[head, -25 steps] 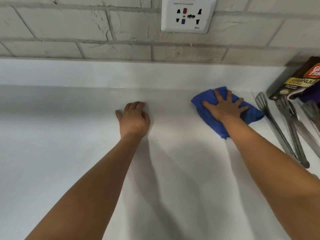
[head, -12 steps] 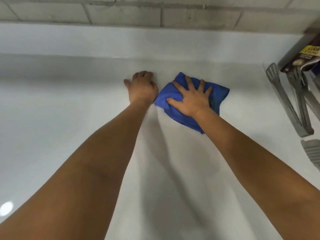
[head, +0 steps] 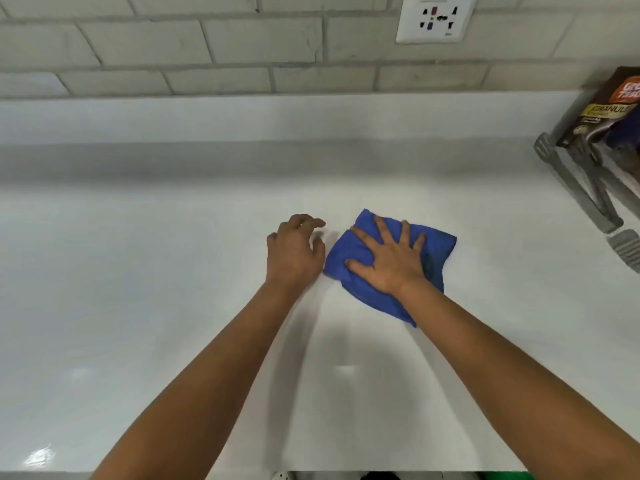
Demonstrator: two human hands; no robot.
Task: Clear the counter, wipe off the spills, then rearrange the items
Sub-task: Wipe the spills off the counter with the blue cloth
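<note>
The left hand [head: 294, 252] rests loosely curled on the white counter [head: 138, 289], its grip empty, likely bracing the body. Just beside it the right hand [head: 388, 259] presses flat, fingers spread, on the folded blue cloth [head: 438, 245] mid-counter for wiping. Metal tongs [head: 581, 188] lie aside, far right.

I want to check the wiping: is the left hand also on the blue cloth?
No, the left hand is beside the cloth on the bare counter; only the right hand presses it.

Blue cloth [head: 438, 242], crumpled, flat on white counter [head: 138, 289], mid-surface, glossy, bare around it
</note>
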